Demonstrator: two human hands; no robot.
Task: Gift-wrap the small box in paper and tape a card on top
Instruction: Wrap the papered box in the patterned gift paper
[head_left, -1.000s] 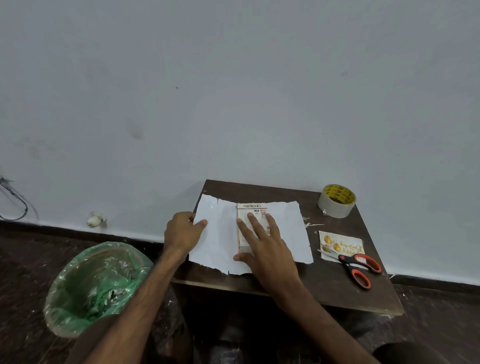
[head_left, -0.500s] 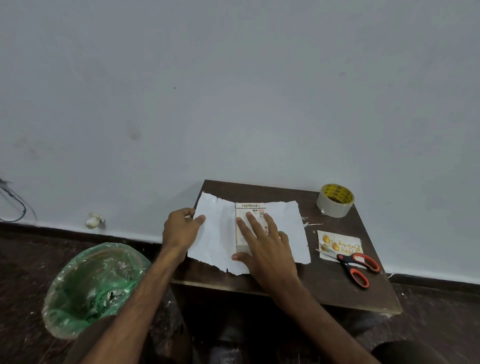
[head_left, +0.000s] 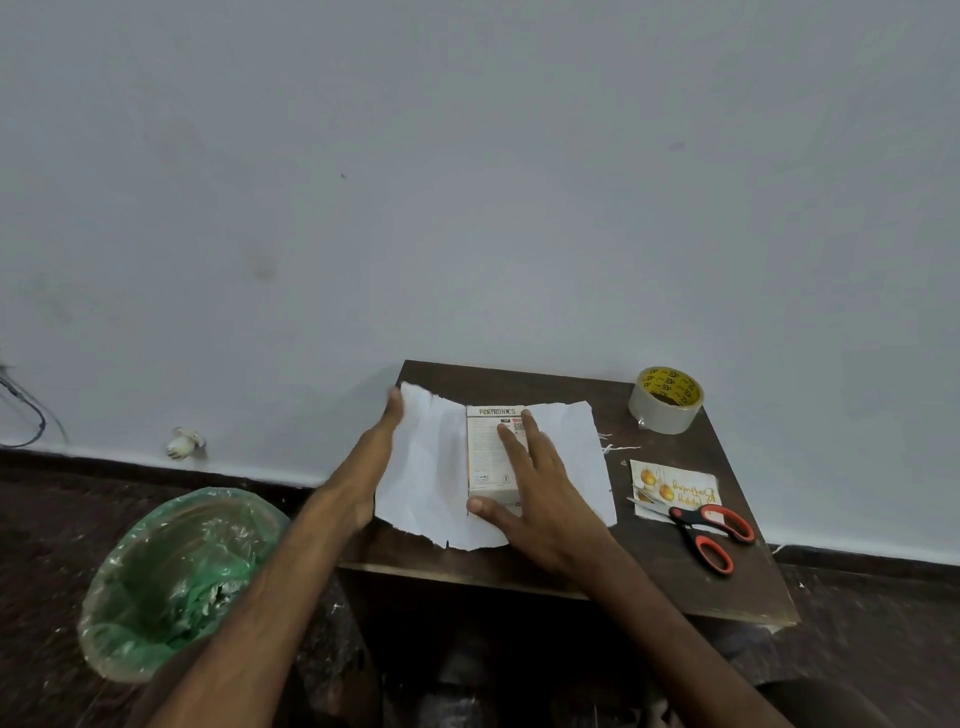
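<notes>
The right hand (head_left: 540, 499) lies flat on the box (head_left: 485, 452), fingers straight and spread (thumb against its near end). The left hand (head_left: 382, 452) stands edge-on, left of the box, fingers straight and together.

A small dark table (head_left: 561, 384) holds a torn white paper (head_left: 431, 467), under where the right hand (head_left: 540, 499) presses. Right of that hand lie a card (head_left: 675, 486) and red scissors (head_left: 706, 535), blades maybe touching the card. Farther back stands a tape roll (head_left: 666, 400).
</notes>
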